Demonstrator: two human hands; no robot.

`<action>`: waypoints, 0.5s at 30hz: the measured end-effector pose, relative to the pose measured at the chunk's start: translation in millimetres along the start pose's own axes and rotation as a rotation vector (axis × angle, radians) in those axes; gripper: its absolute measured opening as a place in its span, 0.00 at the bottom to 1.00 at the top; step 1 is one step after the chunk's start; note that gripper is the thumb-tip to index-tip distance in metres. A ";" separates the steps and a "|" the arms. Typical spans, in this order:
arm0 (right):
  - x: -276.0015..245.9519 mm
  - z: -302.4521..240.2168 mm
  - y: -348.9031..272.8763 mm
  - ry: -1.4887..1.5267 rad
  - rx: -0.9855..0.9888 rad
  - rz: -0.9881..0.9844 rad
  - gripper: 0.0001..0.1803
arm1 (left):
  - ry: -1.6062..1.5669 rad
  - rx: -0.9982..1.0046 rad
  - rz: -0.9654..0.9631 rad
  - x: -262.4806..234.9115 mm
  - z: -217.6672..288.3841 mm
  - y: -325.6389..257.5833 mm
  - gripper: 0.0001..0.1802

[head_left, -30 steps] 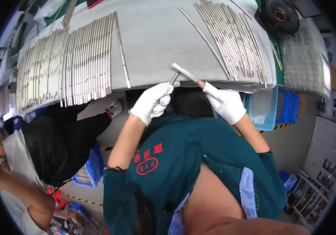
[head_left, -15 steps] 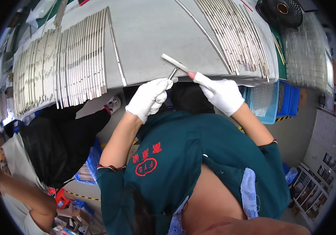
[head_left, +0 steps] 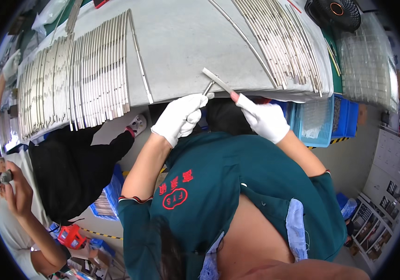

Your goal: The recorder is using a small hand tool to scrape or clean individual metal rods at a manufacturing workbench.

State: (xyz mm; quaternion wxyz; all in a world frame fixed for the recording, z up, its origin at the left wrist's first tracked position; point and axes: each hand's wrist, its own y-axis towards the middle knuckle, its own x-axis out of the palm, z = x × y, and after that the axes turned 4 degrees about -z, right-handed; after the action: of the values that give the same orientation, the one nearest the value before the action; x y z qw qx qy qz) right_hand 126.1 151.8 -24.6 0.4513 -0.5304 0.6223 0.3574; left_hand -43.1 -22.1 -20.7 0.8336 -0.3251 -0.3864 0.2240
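My left hand, in a white glove, is closed around a thin metal rod whose end sticks out past the fingers; the rest of the rod is hidden. My right hand, gloved with a bare fingertip showing, pinches a flat whitish strip, probably a file or a sanding stick. The strip slants across the rod's tip and appears to touch it. Both hands are at the near edge of the grey-covered table.
Rows of metal rods lie on the left, with more rods on the right. A black fan and stacked clear trays stand far right. Blue bins sit below the table. A co-worker's hand is at left.
The whitish strip has slid slightly right and nearer across the rod's tip, with my right hand. My left hand stays almost in place. At left the co-worker's arms have moved, bringing hands into view.
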 end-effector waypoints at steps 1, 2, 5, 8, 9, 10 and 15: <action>0.5 1.2 -8.8 -0.024 -0.001 -0.054 0.26 | -0.011 0.006 -0.041 -2.7 -3.2 0.7 0.13; 0.4 1.0 -9.0 -0.037 -0.013 -0.015 0.26 | -0.009 0.007 -0.041 -3.4 -4.6 0.8 0.13; -0.8 -5.6 17.7 -0.082 -0.024 0.058 0.26 | 0.025 0.042 -0.063 -4.9 -4.8 2.6 0.13; 0.5 -5.1 9.4 -0.021 0.001 -0.038 0.26 | 0.052 0.029 -0.026 -3.3 -3.0 1.0 0.13; -3.8 -6.5 0.5 -0.064 0.004 -0.052 0.26 | 0.055 0.030 -0.025 -1.7 -1.4 0.0 0.13; -7.0 -6.6 0.7 -0.062 0.004 -0.051 0.26 | 0.054 0.029 -0.010 1.3 -1.5 -1.6 0.13; -10.6 -10.0 26.6 -0.035 0.048 -0.053 0.22 | 0.050 0.058 -0.051 -0.6 -4.8 1.8 0.12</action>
State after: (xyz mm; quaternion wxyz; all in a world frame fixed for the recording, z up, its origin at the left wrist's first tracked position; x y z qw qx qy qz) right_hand 98.4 151.0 -12.1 0.4842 -0.5293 0.6084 0.3395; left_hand -39.9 -23.1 -24.6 0.8576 -0.2964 -0.3668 0.2054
